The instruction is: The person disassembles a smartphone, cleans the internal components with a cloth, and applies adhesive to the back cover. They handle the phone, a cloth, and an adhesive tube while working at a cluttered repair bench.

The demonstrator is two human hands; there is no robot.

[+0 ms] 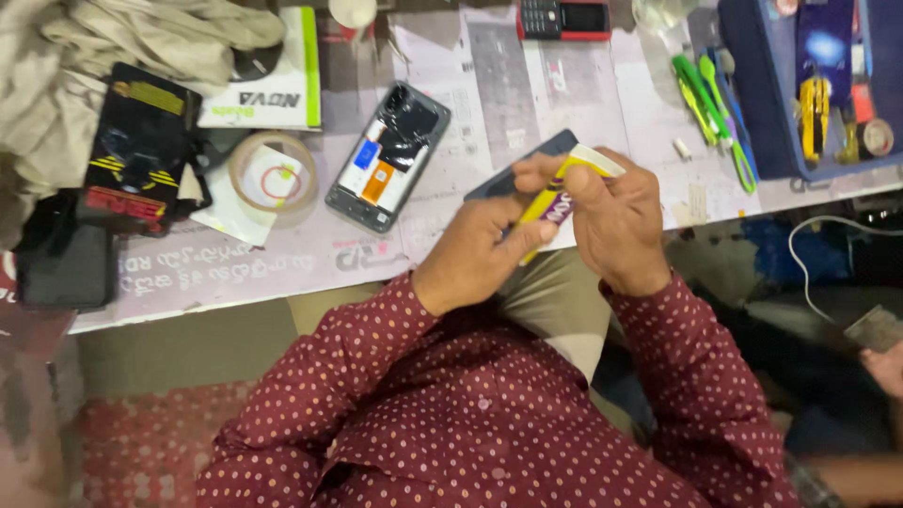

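Observation:
Both my hands hold a small yellow and purple tube [557, 199] above the near edge of the table. My left hand [475, 254] grips the tube's lower part with thumb and fingers. My right hand [611, 221] closes around its upper, white flat end. A dark phone back cover [522, 162] shows just behind my fingers; I cannot tell whether a hand touches it. An opened smartphone [388, 155] with its insides showing lies face down to the left of my hands.
On the paper-covered table [235, 263] lie a tape roll [273, 179], a black packet [136, 141], a white box [273, 89], a red keypad phone [562, 19], green tools [710, 103] and a blue tray [762, 103]. Another person's hand [884, 362] is at the right.

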